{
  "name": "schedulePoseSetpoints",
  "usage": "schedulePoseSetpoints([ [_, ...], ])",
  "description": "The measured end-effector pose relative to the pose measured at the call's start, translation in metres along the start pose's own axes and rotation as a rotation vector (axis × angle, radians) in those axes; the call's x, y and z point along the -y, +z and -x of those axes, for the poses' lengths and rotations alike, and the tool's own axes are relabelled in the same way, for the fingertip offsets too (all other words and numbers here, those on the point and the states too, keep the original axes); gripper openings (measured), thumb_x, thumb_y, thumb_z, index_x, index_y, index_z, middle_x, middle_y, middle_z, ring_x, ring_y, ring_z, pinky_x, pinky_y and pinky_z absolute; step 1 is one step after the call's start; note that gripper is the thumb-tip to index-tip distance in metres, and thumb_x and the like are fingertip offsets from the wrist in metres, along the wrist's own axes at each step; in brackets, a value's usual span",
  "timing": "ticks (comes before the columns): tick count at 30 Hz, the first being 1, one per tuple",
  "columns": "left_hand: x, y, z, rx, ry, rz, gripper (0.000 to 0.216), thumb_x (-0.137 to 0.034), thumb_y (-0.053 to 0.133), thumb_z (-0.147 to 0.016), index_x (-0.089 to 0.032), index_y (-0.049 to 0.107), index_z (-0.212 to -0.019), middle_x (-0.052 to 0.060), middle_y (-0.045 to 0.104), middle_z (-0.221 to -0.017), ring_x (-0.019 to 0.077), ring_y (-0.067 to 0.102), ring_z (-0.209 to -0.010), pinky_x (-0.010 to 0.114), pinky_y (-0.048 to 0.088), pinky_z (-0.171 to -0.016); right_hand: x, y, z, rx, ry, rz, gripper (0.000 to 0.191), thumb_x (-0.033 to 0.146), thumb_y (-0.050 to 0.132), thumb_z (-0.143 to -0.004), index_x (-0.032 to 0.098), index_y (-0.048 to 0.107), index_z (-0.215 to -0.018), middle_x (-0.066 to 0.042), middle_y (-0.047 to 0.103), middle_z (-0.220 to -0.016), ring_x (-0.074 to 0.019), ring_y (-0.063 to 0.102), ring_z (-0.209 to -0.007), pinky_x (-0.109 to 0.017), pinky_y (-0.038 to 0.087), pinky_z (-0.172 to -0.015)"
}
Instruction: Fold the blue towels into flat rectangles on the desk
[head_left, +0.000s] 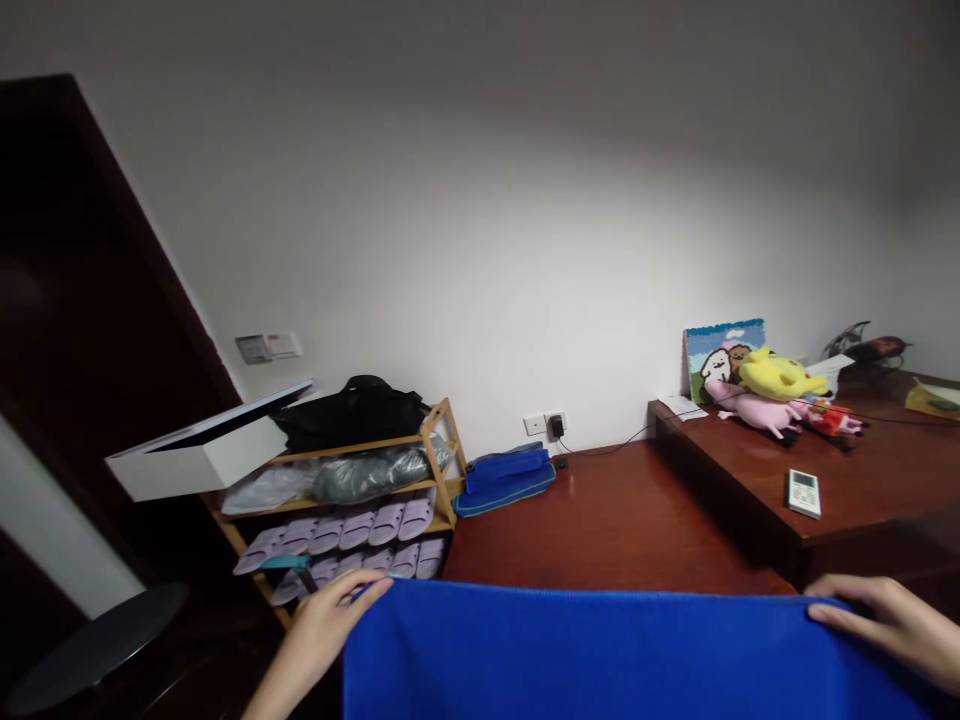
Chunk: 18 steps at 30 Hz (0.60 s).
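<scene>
A plain blue cloth (592,655) is stretched out in front of me at the bottom of the head view, its top edge nearly level. At its upper left corner, my left hand (334,610) pinches the edge between thumb and fingers. My right hand (881,615) grips the same edge at the upper right. The lower part of the cloth runs out of view. Beyond it, a folded blue cloth (504,480) with a yellow-green trim lies on the low reddish-brown table (600,515).
To the left, a wooden rack (442,445) carries lilac slippers (356,525), a black bag (360,415) and an open white box (195,455). A higher desk (735,470) at right bears plush toys (776,385) and a remote control (804,494). A charger (556,428) sits in the wall socket.
</scene>
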<state>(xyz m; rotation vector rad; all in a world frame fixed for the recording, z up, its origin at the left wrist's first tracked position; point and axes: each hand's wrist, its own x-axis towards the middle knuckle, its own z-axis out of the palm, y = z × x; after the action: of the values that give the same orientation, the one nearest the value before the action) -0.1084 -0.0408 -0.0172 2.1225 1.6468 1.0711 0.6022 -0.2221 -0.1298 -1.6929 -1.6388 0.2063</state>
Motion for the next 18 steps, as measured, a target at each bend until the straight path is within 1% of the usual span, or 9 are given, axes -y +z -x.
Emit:
schedulePoseSetpoints([
  [2, 0.003, 0.025, -0.02, 0.148, 0.008, 0.036, 0.055, -0.078, 0.064, -0.077, -0.025, 0.08, -0.079, 0.004, 0.082, -0.083, 0.0283, 0.077, -0.085, 0.034, 0.062, -0.078, 0.005, -0.003, -0.033, 0.288, -0.022, -0.054, 0.044, 0.072, 0.063, -0.085, 0.033, 0.082, -0.091, -0.006, 0.082, -0.095, -0.0263, 0.077, -0.085, -0.029, 0.062, -0.077],
  [3, 0.004, 0.036, -0.032, 0.197, 0.016, 0.046, 0.055, -0.076, 0.064, -0.077, -0.024, 0.079, -0.078, 0.005, 0.081, -0.081, 0.0287, 0.077, -0.084, 0.035, 0.061, -0.077, 0.006, -0.003, -0.051, 0.367, -0.029, -0.067, 0.048, 0.074, 0.06, -0.086, 0.032, 0.082, -0.093, -0.007, 0.082, -0.097, -0.0266, 0.077, -0.087, -0.03, 0.062, -0.079],
  [4, 0.005, 0.045, -0.044, 0.22, 0.031, 0.05, 0.053, -0.074, 0.064, -0.078, -0.023, 0.079, -0.077, 0.006, 0.081, -0.081, 0.0291, 0.076, -0.084, 0.035, 0.061, -0.077, 0.004, -0.002, -0.07, 0.377, -0.035, -0.063, 0.053, 0.077, 0.058, -0.086, 0.031, 0.082, -0.093, -0.007, 0.082, -0.097, -0.0271, 0.077, -0.088, -0.031, 0.061, -0.08],
  [7, 0.002, 0.059, -0.085, 0.131, 0.106, 0.046, 0.047, -0.068, 0.063, -0.081, -0.024, 0.079, -0.08, 0.006, 0.083, -0.089, 0.0292, 0.076, -0.088, 0.035, 0.059, -0.082, -0.005, 0.002, -0.125, 0.25, -0.069, 0.008, 0.065, 0.084, 0.053, -0.083, 0.027, 0.082, -0.091, -0.009, 0.082, -0.096, -0.0282, 0.076, -0.088, -0.034, 0.061, -0.08],
  [10, -0.007, 0.056, -0.121, -0.1, 0.146, 0.032, 0.043, -0.064, 0.061, -0.083, -0.025, 0.079, -0.085, 0.005, 0.083, -0.093, 0.027, 0.076, -0.085, 0.033, 0.058, -0.08, -0.011, -0.003, -0.173, 0.059, -0.112, 0.069, 0.068, 0.085, 0.053, -0.083, 0.024, 0.081, -0.094, -0.01, 0.081, -0.099, -0.0283, 0.076, -0.091, -0.035, 0.06, -0.083],
  [12, -0.012, 0.052, -0.133, -0.226, 0.148, 0.016, 0.044, -0.065, 0.06, -0.084, -0.025, 0.078, -0.087, 0.005, 0.082, -0.087, 0.0246, 0.075, -0.076, 0.03, 0.057, -0.074, -0.012, -0.009, -0.197, -0.031, -0.15, 0.064, 0.067, 0.082, 0.053, -0.085, 0.023, 0.08, -0.098, -0.012, 0.081, -0.104, -0.0281, 0.075, -0.093, -0.036, 0.059, -0.084],
  [14, -0.01, 0.053, -0.133, -0.281, 0.131, 0.011, 0.047, -0.066, 0.057, -0.085, -0.024, 0.077, -0.092, 0.001, 0.077, -0.068, 0.0222, 0.072, -0.064, 0.029, 0.056, -0.066, -0.012, -0.012, -0.21, -0.096, -0.181, 0.036, 0.066, 0.079, 0.051, -0.088, 0.021, 0.08, -0.102, -0.013, 0.08, -0.108, -0.0284, 0.075, -0.095, -0.037, 0.06, -0.085],
  [16, 0.003, 0.062, -0.12, -0.268, 0.095, 0.03, 0.05, -0.066, 0.055, -0.088, -0.023, 0.076, -0.101, -0.003, 0.067, -0.054, 0.0201, 0.067, -0.052, 0.027, 0.053, -0.057, -0.016, -0.008, -0.21, -0.135, -0.204, 0.007, 0.063, 0.075, 0.051, -0.09, 0.021, 0.08, -0.104, -0.014, 0.079, -0.111, -0.0293, 0.074, -0.099, -0.039, 0.059, -0.088],
  [18, 0.027, 0.082, -0.098, -0.228, 0.047, 0.057, 0.053, -0.067, 0.053, -0.089, -0.023, 0.075, -0.106, -0.004, 0.065, -0.053, 0.0185, 0.062, -0.044, 0.027, 0.052, -0.05, -0.026, 0.007, -0.2, -0.133, -0.21, -0.014, 0.054, 0.067, 0.052, -0.091, 0.022, 0.079, -0.106, -0.013, 0.078, -0.113, -0.0295, 0.074, -0.103, -0.041, 0.059, -0.093],
])
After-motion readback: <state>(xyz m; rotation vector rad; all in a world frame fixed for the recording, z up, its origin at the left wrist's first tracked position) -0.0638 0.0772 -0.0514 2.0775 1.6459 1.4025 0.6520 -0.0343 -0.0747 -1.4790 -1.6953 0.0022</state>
